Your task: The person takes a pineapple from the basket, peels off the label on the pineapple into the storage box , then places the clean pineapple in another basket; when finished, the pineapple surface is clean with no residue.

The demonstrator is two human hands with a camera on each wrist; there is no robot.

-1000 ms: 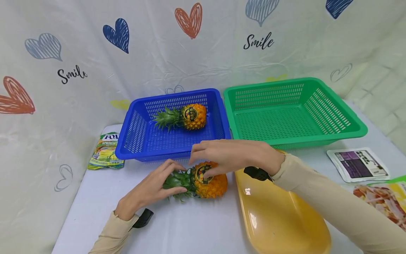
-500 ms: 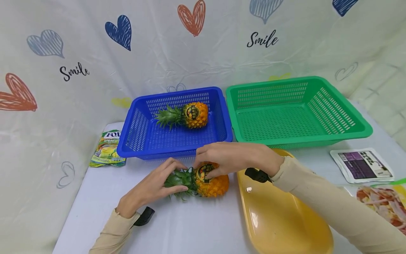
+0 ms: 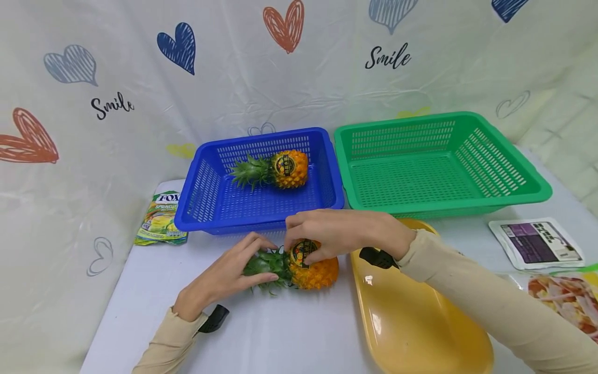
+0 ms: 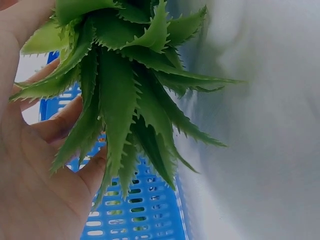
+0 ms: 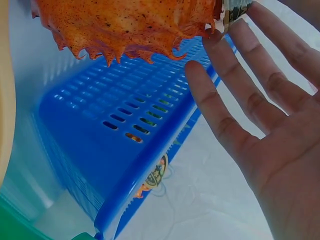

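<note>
A small orange pineapple (image 3: pixel 322 275) with a green crown and a black and gold round label lies on its side on the white table. My left hand (image 3: pixel 224 272) holds its crown (image 4: pixel 120 85), thumb on the near side and fingers on the far side, as the left wrist view shows from among the leaves. Over the fruit, my right hand (image 3: pixel 327 234) has its thumb on the label (image 3: pixel 299 254) and its fingers bent over the far side. In the right wrist view the fingertips (image 5: pixel 200 75) sit right at the fruit's spiky skin.
Behind the hands stands a blue basket (image 3: pixel 257 226) holding another pineapple (image 3: pixel 291 176). To its right is a green basket (image 3: pixel 402 176). A yellow tray (image 3: pixel 416 322) lies under the right forearm. Food packets are the FOX pouch (image 3: pixel 161 221), a purple-labelled pack (image 3: pixel 537 244) and a bag (image 3: pixel 565 298).
My right hand has lowered slightly, its fingers drawing in closer on the pineapple. The left hand stays at the crown. The head view has shifted a little.
</note>
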